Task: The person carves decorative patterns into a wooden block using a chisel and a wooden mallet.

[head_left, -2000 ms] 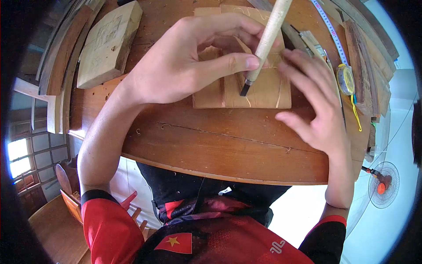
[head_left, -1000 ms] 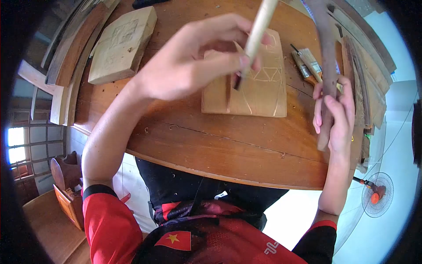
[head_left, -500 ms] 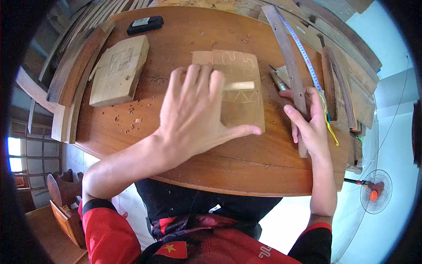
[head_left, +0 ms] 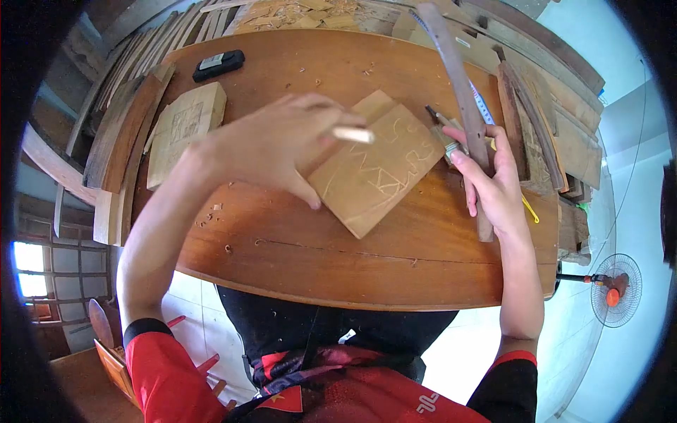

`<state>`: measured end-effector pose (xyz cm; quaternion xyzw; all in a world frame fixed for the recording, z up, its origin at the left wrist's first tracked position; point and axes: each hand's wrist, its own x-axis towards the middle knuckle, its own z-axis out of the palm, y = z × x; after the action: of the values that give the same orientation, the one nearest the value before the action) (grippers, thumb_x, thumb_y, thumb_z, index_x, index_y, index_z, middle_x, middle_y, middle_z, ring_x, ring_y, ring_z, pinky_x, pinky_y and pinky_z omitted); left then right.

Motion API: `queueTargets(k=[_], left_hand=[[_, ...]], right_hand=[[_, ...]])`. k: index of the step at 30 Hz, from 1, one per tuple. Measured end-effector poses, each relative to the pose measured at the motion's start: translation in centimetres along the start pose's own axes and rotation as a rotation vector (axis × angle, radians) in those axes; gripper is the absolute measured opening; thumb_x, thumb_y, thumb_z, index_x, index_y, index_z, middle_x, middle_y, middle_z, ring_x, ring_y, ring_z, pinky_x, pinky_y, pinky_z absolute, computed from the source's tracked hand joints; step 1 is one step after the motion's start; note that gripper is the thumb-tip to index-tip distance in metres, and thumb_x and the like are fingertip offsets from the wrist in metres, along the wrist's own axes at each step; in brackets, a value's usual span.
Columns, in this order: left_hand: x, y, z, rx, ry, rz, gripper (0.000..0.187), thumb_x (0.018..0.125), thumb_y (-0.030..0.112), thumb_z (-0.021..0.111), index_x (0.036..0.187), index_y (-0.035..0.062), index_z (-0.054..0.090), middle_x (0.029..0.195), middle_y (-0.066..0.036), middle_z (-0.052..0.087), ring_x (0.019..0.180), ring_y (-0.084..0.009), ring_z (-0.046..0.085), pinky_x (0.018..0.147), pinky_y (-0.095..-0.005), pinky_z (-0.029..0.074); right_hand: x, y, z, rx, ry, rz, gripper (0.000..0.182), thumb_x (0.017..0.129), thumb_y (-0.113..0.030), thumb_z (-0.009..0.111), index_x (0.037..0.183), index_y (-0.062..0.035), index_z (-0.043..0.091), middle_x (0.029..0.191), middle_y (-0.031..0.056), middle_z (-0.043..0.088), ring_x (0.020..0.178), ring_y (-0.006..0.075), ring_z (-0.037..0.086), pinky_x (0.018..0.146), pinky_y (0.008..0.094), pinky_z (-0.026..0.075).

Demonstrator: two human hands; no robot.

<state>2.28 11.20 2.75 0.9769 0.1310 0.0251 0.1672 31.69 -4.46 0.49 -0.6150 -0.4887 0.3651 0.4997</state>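
Note:
My left hand [head_left: 271, 144], smeared by motion, hovers over the left side of a flat brown board [head_left: 367, 201]. Its fingers curl round a pale round stick [head_left: 354, 135] whose end sticks out to the right, and the thumb points down. The board lies aslant on the table, with zigzag and curved lines marked on its face. My right hand [head_left: 493, 183] grips the lower part of a long dark wooden strip [head_left: 462, 84] between thumb and fingers. Partly hidden by that hand is a tool with a dark tip [head_left: 434, 113]. A tape measure [head_left: 482, 106] shows behind the strip.
A thick light wood block [head_left: 187, 130] lies at the left of the wooden table [head_left: 317, 271]. Behind it is a black case [head_left: 218, 64]. Boards [head_left: 116, 134] line the left edge, with more timber [head_left: 543, 120] at the right. Shavings dot the tabletop. A fan [head_left: 615, 290] stands at the right.
The board has turned from nearly straight to aslant. My left hand has moved left with the pale stick. My right hand keeps its grip on the strip, which now covers more of the tape measure.

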Motion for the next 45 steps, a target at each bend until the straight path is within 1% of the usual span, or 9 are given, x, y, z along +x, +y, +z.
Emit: queueTargets(k=[3,6,9,12,20,25,33,38,45], left_hand=[[-1.1,-1.0,-1.6,0.003,-0.011,-0.324,0.086,0.073,0.047,0.086,0.143,0.0077,0.053,0.152,-0.018,0.049,0.137,-0.0368,0.048,0.117,-0.0468,0.036],[-3.7,-2.3,-0.3,0.157,0.316,-0.38,0.062,0.087,0.046,0.073,0.13,0.0031,0.059,0.121,-0.018,0.066,0.114,-0.0312,0.062,0.099,-0.0445,0.047],[-3.3,-2.7,-1.9,-0.324,0.278,-0.495,0.056,0.095,0.05,0.06,0.123,0.0015,0.062,0.112,-0.02,0.069,0.106,-0.0304,0.065,0.092,-0.042,0.049],[-1.2,-2.9,-0.8,-0.336,0.198,-0.394,0.061,0.1,0.044,0.056,0.143,0.0015,0.052,0.133,-0.018,0.066,0.127,-0.0307,0.058,0.111,-0.0455,0.043],[-2.9,-0.2,0.9,-0.163,0.127,-0.174,0.047,0.093,0.035,0.067,0.122,-0.0014,0.057,0.106,-0.018,0.06,0.104,-0.036,0.057,0.095,-0.0476,0.043],[-2.7,-0.3,1.7,-0.694,0.217,-0.225,0.027,0.106,0.024,0.05,0.109,0.0015,0.064,0.091,-0.007,0.06,0.09,-0.0181,0.053,0.085,-0.0341,0.044],[-0.6,-0.2,2.2,-0.744,0.446,-0.204,0.035,0.102,0.035,0.066,0.118,0.005,0.075,0.089,0.0,0.066,0.078,-0.0071,0.053,0.068,-0.027,0.043],[1.7,0.5,2.2,-0.745,0.213,-0.134,0.035,0.092,0.035,0.078,0.115,0.0084,0.078,0.093,-0.002,0.069,0.079,-0.0087,0.054,0.067,-0.0267,0.042],[2.4,1.1,3.4,-0.748,0.214,0.086,0.032,0.09,0.032,0.08,0.106,0.0044,0.079,0.091,-0.008,0.069,0.08,-0.0177,0.058,0.072,-0.0331,0.045]], right_hand=[[-0.5,-0.4,0.6,-0.129,-0.042,0.073,0.047,0.093,-0.022,0.076,0.121,-0.0051,0.042,0.111,0.0102,0.069,0.045,0.0059,0.047,0.036,0.0231,0.037],[-0.9,-0.5,0.6,-0.177,-0.087,0.099,0.049,0.092,-0.023,0.077,0.122,-0.0071,0.042,0.101,0.0071,0.068,0.046,0.0055,0.047,0.036,0.0225,0.037],[-1.0,-0.4,1.0,-0.088,-0.099,0.091,0.048,0.092,-0.021,0.077,0.122,-0.0076,0.042,0.102,0.0059,0.069,0.046,0.005,0.047,0.036,0.0222,0.037],[-0.8,0.0,1.3,-0.094,-0.079,0.098,0.047,0.093,-0.021,0.077,0.121,-0.0071,0.042,0.103,0.0081,0.069,0.044,0.0044,0.046,0.036,0.0218,0.036],[-0.6,-0.6,0.1,0.008,-0.19,0.112,0.038,0.098,-0.019,0.069,0.122,-0.0053,0.043,0.093,0.0139,0.073,0.041,0.0046,0.045,0.036,0.0194,0.035],[-0.5,0.0,0.3,-0.028,-0.129,0.122,0.042,0.097,-0.02,0.071,0.124,-0.0057,0.043,0.095,0.0113,0.072,0.044,0.0043,0.046,0.036,0.0198,0.035],[-0.9,0.0,1.3,-0.112,-0.077,0.072,0.05,0.097,-0.022,0.071,0.134,-0.0038,0.043,0.1,0.0119,0.072,0.045,0.0043,0.047,0.037,0.0203,0.036],[-0.8,-2.2,1.9,-0.016,-0.06,-0.004,0.053,0.098,-0.023,0.069,0.141,-0.0011,0.047,0.099,0.0144,0.072,0.043,0.0054,0.046,0.037,0.0196,0.036],[-1.9,-4.2,5.9,0.102,-0.037,0.008,0.031,0.092,-0.017,0.077,0.112,-0.0023,0.059,0.07,-0.0023,0.056,0.041,0.0038,0.045,0.036,0.0217,0.034]])
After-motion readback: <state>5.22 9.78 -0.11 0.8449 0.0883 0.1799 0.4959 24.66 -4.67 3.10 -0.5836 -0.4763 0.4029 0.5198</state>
